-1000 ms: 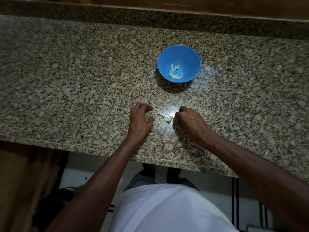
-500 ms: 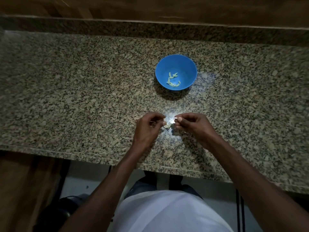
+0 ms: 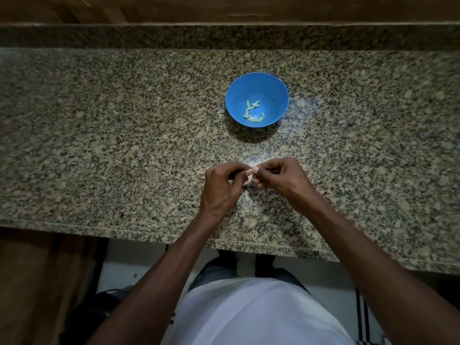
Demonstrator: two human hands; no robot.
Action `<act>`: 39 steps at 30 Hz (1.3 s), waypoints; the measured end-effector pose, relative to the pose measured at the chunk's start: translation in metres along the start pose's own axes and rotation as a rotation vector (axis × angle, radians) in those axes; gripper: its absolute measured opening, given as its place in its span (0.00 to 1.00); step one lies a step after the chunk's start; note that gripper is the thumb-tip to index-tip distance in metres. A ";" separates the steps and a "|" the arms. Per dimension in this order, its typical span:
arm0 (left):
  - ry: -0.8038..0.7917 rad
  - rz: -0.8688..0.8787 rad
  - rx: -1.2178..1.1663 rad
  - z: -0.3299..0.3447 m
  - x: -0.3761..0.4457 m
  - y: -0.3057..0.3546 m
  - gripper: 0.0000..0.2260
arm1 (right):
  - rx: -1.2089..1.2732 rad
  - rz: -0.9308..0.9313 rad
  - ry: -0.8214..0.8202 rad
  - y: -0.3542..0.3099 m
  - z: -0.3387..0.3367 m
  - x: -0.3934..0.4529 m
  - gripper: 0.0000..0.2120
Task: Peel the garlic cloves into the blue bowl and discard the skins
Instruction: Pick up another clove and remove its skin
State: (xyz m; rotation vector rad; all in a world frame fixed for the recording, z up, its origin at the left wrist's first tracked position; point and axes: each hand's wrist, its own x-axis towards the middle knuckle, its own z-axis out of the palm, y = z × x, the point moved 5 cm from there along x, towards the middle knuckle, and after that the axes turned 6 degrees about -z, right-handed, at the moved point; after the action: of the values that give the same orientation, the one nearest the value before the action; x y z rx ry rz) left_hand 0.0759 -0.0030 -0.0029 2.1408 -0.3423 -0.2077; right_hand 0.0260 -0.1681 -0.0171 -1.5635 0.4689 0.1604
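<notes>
Both hands, left hand (image 3: 221, 188) and right hand (image 3: 281, 178), pinch a garlic clove (image 3: 249, 176) above the worktop (image 3: 124, 145), short of the blue bowl (image 3: 276, 90); a slip could drop it on the floor.

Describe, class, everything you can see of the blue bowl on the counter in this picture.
The blue bowl is round, plain and smooth, plastic by its look, with a wide rim narrowing to a smaller base. It stands upright on the speckled granite countertop, casting a dark shadow on its near side. Inside, at the bottom, lie a few small pale peeled garlic cloves. Nothing else touches it: both hands work nearer the counter's front edge, clear of it.
</notes>
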 end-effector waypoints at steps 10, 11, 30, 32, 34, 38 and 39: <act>-0.191 -0.287 0.004 0.003 0.007 -0.006 0.03 | -0.497 -0.395 0.150 -0.010 0.011 -0.014 0.04; -0.218 -0.328 -0.045 0.001 0.008 -0.006 0.04 | -0.507 -0.422 0.160 -0.011 0.011 -0.016 0.04; -0.245 -0.506 -0.600 0.004 0.000 -0.011 0.11 | -0.042 -0.156 0.081 0.002 0.002 -0.004 0.05; -0.219 -0.520 -0.621 0.003 0.000 -0.010 0.11 | -0.032 -0.144 0.069 0.003 0.004 -0.003 0.05; -0.213 -0.514 -0.609 0.002 0.001 -0.011 0.11 | -0.024 -0.136 0.061 0.004 0.005 -0.001 0.06; -0.223 -0.483 -0.534 0.000 0.003 -0.015 0.12 | 0.008 -0.121 0.038 0.003 0.006 0.000 0.06; -0.222 -0.472 -0.507 -0.001 0.003 -0.016 0.11 | 0.008 -0.121 0.035 0.003 0.006 -0.001 0.05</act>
State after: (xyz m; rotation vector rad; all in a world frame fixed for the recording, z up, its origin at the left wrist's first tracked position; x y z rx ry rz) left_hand 0.0818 0.0052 -0.0157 1.6639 0.0962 -0.7259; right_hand 0.0252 -0.1619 -0.0203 -1.5837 0.4001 0.0382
